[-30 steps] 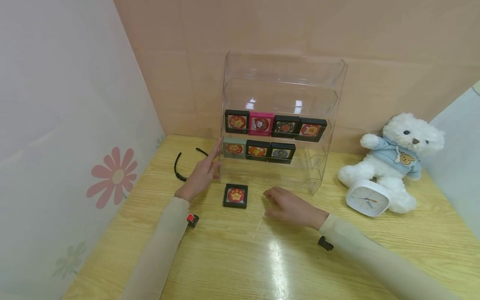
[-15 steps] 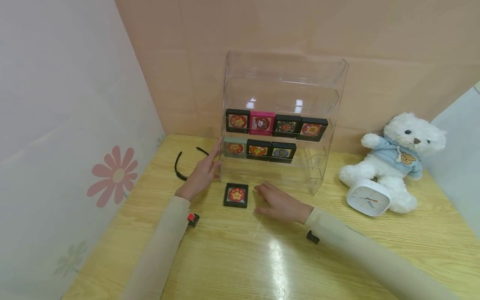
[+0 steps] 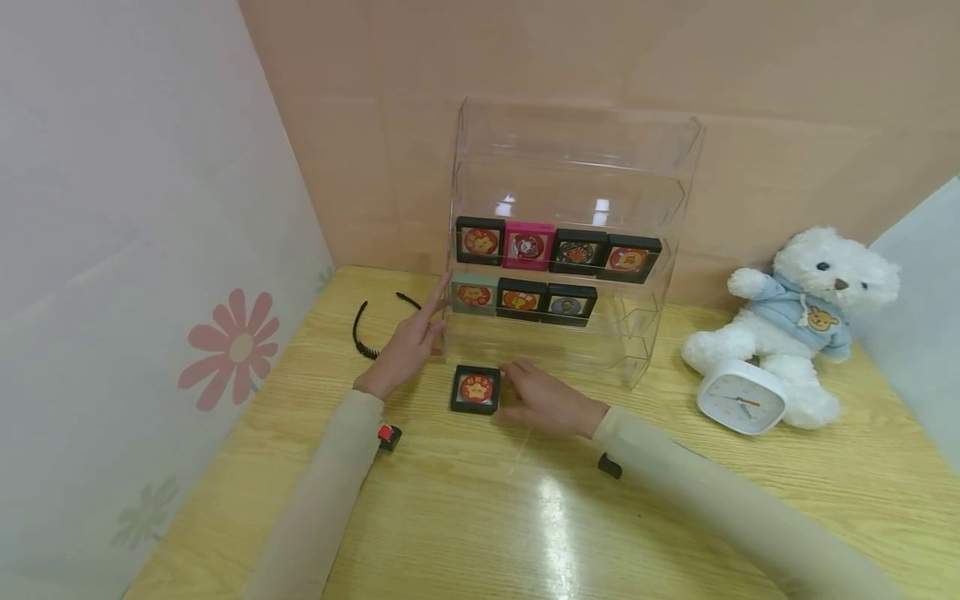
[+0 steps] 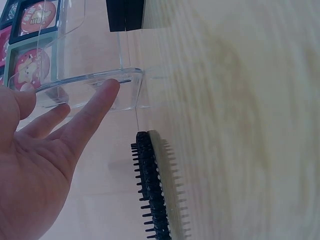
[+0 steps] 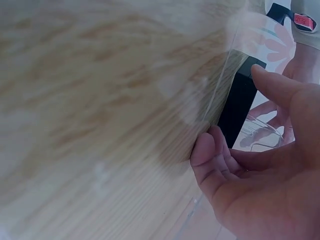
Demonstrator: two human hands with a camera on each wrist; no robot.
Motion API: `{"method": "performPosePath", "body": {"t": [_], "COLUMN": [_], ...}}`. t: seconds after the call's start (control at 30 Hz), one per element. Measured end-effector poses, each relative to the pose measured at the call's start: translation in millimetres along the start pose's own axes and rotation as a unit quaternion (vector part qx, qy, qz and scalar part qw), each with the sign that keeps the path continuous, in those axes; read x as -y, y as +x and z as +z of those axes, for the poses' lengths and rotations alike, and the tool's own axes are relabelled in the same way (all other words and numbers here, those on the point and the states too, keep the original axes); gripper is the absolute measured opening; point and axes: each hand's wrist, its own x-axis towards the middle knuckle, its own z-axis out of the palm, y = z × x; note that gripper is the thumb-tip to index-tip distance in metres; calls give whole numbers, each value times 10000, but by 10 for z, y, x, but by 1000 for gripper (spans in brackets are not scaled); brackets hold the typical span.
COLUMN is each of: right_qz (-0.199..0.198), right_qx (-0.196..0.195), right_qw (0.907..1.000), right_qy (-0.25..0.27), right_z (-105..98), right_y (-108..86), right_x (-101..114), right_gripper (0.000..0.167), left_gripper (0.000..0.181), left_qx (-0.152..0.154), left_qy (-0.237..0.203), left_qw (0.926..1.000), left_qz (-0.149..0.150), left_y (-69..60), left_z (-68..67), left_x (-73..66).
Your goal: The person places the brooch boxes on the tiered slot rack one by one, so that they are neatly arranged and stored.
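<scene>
A clear acrylic rack (image 3: 570, 192) with stepped tiers stands against the wall. Several square badge frames fill part of two tiers, among them a pink frame (image 3: 528, 246) and a pale green frame (image 3: 473, 293). My left hand (image 3: 405, 350) rests against the rack's left side with its fingers extended; in the left wrist view, a fingertip touches the clear side panel (image 4: 132, 90). One black badge frame (image 3: 476, 389) lies flat on the table before the rack. At its right side, my right hand (image 3: 551, 400) has the thumb on the near corner and curled fingers at the far one.
A black toothed headband (image 3: 363, 337) lies left of the rack, partly hidden by my left hand. To the right, a white teddy bear (image 3: 806, 321) in a blue top sits behind a white clock (image 3: 742, 398). A flowered wall (image 3: 232, 350) borders the table's left side.
My right hand has moved left across the table until its thumb and fingers reached the black badge frame. The left hand stays at the rack. The view has shifted slightly.
</scene>
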Motion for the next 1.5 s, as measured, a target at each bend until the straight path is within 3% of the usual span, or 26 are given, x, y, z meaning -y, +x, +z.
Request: {"method": "performPosePath", "body": {"t": [0.3,0.5,0.87,1.03,1.23,1.37,1.5], "right_qz": [123,226,244,228,-263,-767,-990], "right_qx": [53,-36,-454,-739,-1190,-1602,-1862], "right_qw": [9998,9993,9933,9916,9888,9824,9762], "right_qy": [145,282,1038,1034,864,571,512], "right_z": [9,35,59,83,66,48,43], "right_y": [49,56,-29,-78,-159,-204,-235], "right_x": [13,9,87,109,77,52,42], "right_gripper": [87,80,71,73,52,31,15], "left_gripper": [74,75,76,77,78,78,79], "left_qx": [-27,-21,-11,2,13,0,0], "left_qy": [118,145,83,69,127,228,156], "left_qw": [9999,9999,9999,10000,9999,9997,9999], "left_qz": [-20,-37,-101,-65,-108,-49,-48], "left_y": [12,-6,-8,-5,2,-1,-6], "left_z": [-2,-4,-1,-3,4,4,4], "left_x": [-6,-21,-30,-26,-16,-1,0]}}
